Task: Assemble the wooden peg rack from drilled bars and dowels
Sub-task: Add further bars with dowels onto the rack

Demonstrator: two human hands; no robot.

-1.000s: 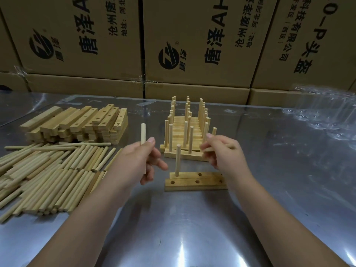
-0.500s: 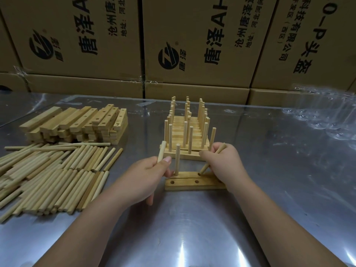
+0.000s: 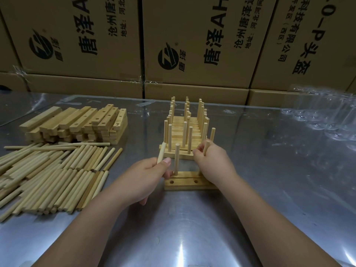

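left hand (image 3: 146, 176) pinches loose dowel (image 3: 161, 153) between thumb and fingers, dowel tilted, just left of drilled bar pair (image 3: 185, 186) on table (image 3: 269, 170). right hand (image 3: 213, 162) grasps second dowel (image 3: 206, 148), near upright, over right end of far bar. standing dowel (image 3: 176, 158) seated in far bar, left hole. near bar shows two open holes. finished racks (image 3: 185, 132) just behind.

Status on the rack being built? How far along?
Done: finished racks stand behind; one upright dowel is seated in the front bars. In hand: left hand pinches a spare dowel; right hand grips a second dowel over the bars' right end, lower tip hidden. Left: two empty holes in the near bar, plus both held dowels.
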